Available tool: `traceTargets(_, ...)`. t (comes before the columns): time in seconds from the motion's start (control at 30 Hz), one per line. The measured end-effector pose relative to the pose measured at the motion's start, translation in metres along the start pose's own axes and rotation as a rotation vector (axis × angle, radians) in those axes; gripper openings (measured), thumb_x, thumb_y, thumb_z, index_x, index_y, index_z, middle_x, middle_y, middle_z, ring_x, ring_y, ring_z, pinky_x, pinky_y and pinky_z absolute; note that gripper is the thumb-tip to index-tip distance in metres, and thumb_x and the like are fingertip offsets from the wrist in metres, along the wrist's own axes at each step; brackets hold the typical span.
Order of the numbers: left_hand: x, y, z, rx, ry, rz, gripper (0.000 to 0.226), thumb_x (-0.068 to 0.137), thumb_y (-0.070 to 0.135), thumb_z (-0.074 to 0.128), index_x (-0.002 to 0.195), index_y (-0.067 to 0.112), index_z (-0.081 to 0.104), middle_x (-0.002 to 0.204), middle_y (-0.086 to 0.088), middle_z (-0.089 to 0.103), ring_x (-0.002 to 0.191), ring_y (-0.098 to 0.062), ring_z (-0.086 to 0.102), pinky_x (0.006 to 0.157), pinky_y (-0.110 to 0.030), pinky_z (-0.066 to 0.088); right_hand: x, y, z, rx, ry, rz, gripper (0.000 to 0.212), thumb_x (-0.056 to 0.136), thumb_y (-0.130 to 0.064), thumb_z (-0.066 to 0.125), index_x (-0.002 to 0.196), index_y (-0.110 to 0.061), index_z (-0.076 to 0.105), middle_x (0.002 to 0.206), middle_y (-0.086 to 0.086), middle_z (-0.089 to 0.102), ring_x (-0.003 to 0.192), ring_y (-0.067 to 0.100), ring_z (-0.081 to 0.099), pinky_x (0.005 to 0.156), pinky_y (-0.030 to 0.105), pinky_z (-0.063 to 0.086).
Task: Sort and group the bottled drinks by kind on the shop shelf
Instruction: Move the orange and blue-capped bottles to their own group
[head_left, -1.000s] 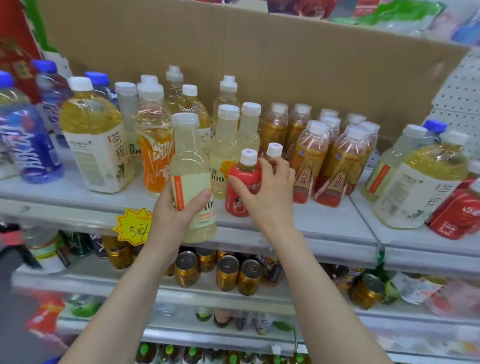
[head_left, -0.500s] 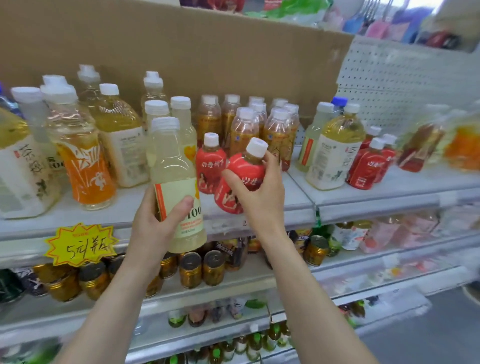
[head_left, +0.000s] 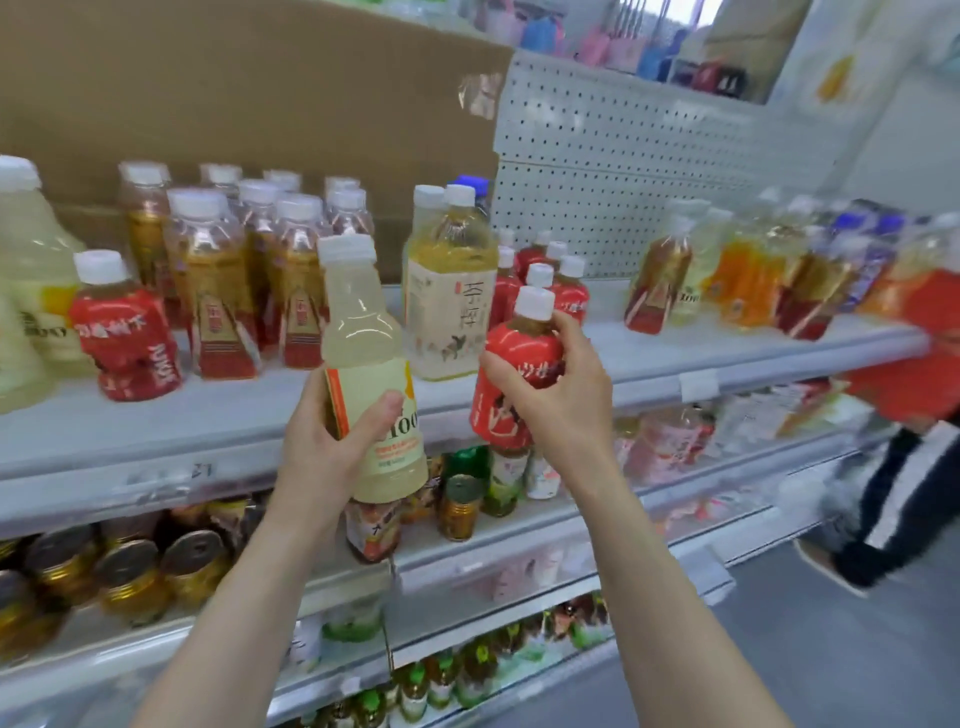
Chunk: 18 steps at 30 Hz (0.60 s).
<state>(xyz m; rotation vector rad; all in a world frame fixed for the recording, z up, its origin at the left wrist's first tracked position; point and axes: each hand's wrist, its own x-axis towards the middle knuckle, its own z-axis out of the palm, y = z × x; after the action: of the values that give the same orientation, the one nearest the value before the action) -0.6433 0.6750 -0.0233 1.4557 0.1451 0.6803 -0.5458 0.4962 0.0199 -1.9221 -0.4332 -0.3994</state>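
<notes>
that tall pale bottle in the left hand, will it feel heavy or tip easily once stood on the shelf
The pale bottle looks filled nearly to its cap, so probably heavy for its size. It is tall and narrow-necked, so likely tippier than the squat red bottle on the shelf. The left hand wraps its label without denting it, suggesting a fairly stiff body.

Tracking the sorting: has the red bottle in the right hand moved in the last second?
Yes. The red bottle, gripped by the right hand, has left the shelf and gone rightward: from left of the amber bottles to right of them.
</notes>
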Motion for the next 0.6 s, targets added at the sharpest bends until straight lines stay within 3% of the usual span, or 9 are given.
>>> traceTargets(0.13, 0.002, -0.012, 0.059, 0.014, 0.007, -0.004, 0.061, 0.065, 0.056, 0.077, 0.119, 0.035, 0.06, 0.115, 0.006, 0.073, 0.107, -0.016, 0.069, 0.094, -0.049, 0.055, 0.044, 0.038, -0.047, -0.012, 0.016, 0.002, 0.066, 0.079, -0.049, 0.082, 0.136, -0.032, 0.055, 0.121, -0.005, 0.065, 0.109, 0.015, 0.064, 0.099, 0.043, 0.054)
traceTargets(0.23, 0.001, -0.016, 0.082, 0.018, 0.013, -0.007, 0.057, 0.065, 0.054, 0.077, 0.116, 0.039, 0.06, 0.113, 0.009, 0.073, 0.105, -0.012, 0.07, 0.091, -0.045, 0.056, 0.076, 0.056, -0.063, 0.006, 0.019, 0.009, 0.057, 0.081, -0.045, 0.082, 0.131, -0.031, 0.057, 0.116, -0.005, 0.068, 0.106, 0.015, 0.066, 0.098, 0.045, 0.054)
traceTargets(0.43, 0.012, -0.02, 0.1, 0.021, 0.044, -0.03, 0.057, 0.065, 0.053, 0.078, 0.118, 0.039, 0.06, 0.114, 0.008, 0.073, 0.105, -0.013, 0.07, 0.09, -0.043, 0.057, 0.126, 0.084, -0.052, -0.057, -0.053, 0.016, 0.064, 0.082, -0.041, 0.08, 0.136, -0.03, 0.048, 0.113, -0.011, 0.062, 0.102, 0.012, 0.064, 0.099, 0.044, 0.053)
traceTargets(0.6, 0.027, -0.02, 0.1, 0.047, 0.044, -0.018, 0.052, 0.068, 0.053, 0.078, 0.117, 0.047, 0.061, 0.117, 0.01, 0.072, 0.106, -0.01, 0.07, 0.087, -0.037, 0.056, 0.14, 0.101, -0.034, -0.129, -0.044, 0.01, 0.063, 0.081, -0.041, 0.079, 0.133, -0.029, 0.046, 0.12, -0.004, 0.064, 0.108, 0.018, 0.064, 0.097, 0.042, 0.051)
